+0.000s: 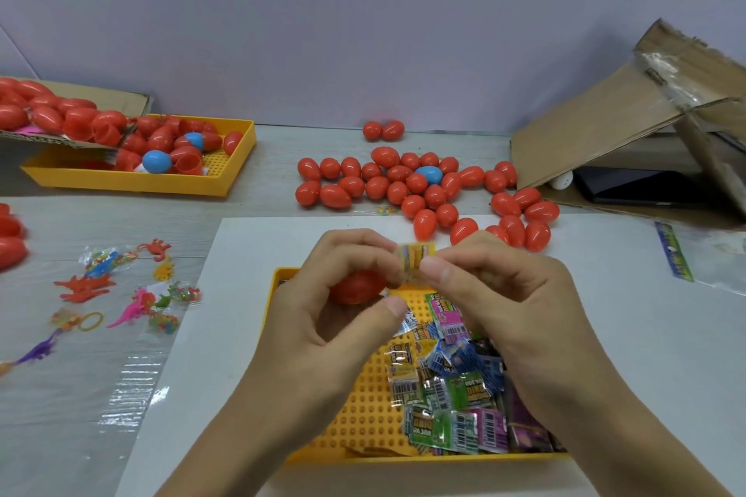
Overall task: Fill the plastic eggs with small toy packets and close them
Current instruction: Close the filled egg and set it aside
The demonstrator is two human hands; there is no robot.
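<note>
My left hand (327, 319) cups a red plastic egg (357, 286) in its palm, and its fingertips also pinch a small yellow toy packet (411, 260). My right hand (492, 291) pinches the same packet from the right. Both hands hover over a yellow tray (355, 395) that holds several colourful toy packets (460, 391). Whether the egg in my palm is a half or whole is hidden by my fingers.
Several closed red eggs and one blue egg (428, 175) lie in a heap (403, 184) behind the tray. A second yellow tray (153, 182) at back left holds egg halves. Loose rubber toy animals (121, 286) lie at left. A cardboard box (629, 121) stands at right.
</note>
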